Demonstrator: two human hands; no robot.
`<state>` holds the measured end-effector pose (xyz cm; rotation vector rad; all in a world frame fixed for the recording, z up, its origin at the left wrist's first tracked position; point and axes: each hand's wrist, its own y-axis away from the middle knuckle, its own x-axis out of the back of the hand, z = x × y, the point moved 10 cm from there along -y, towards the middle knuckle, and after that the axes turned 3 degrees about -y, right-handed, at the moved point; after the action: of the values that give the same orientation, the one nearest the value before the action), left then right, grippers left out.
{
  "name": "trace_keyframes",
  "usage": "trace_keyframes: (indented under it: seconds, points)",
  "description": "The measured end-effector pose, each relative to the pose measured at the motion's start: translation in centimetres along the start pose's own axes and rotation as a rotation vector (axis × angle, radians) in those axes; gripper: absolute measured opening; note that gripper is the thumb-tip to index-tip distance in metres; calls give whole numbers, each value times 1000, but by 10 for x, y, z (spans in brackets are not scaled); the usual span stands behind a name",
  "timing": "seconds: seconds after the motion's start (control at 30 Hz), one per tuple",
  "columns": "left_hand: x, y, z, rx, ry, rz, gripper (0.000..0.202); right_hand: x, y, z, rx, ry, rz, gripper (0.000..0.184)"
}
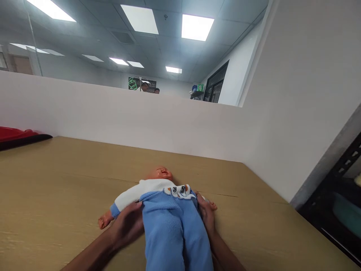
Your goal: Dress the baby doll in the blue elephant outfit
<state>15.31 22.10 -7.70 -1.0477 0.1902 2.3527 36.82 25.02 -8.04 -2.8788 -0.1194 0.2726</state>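
Note:
A baby doll (162,195) lies on its back on the wooden table (70,188), head pointing away from me. It wears a white top and blue fleece trousers (173,229). My left hand (128,224) presses against the doll's left side at the waistband, fingers curled on the blue fabric. On the other side, my right hand (205,212) grips the trousers at the waist, partly hidden behind the cloth. The doll's bare hand (103,223) sticks out beside my left wrist.
A white partition wall (113,116) runs along the table's far edge and turns down the right side. A red and black object (17,136) lies at the far left. A dark metal shelf (338,203) stands at the right. People's heads show beyond the partition.

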Motion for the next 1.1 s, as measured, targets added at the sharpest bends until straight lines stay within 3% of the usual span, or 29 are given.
trace_keyframes:
  seconds: [0.17, 0.3, 0.4, 0.53, 0.73, 0.9, 1.1]
  points:
    - [8, 2, -14, 48, -146, -29, 36, -4, 1, -4, 19, 109, -49, 45]
    - [12, -1, -16, 45, -198, 0, 50, 10, -3, -14, 84, 137, 85, 48]
    - [11, -2, -15, 26, -230, -9, 54, 7, -9, -12, 38, 217, 91, 51]
    - [15, -1, -14, 18, -280, -79, 59, -16, -10, -13, 9, 313, -11, 50]
    - [22, 4, -3, 48, -525, -34, 73, -37, -9, -11, -179, 30, -279, 62]
    - [13, 1, -1, 41, -554, -67, 63, -53, -16, -35, -229, 205, -525, 60]
    - [23, -2, 10, 28, -638, -41, 61, -86, -30, -63, -235, 228, -644, 64]
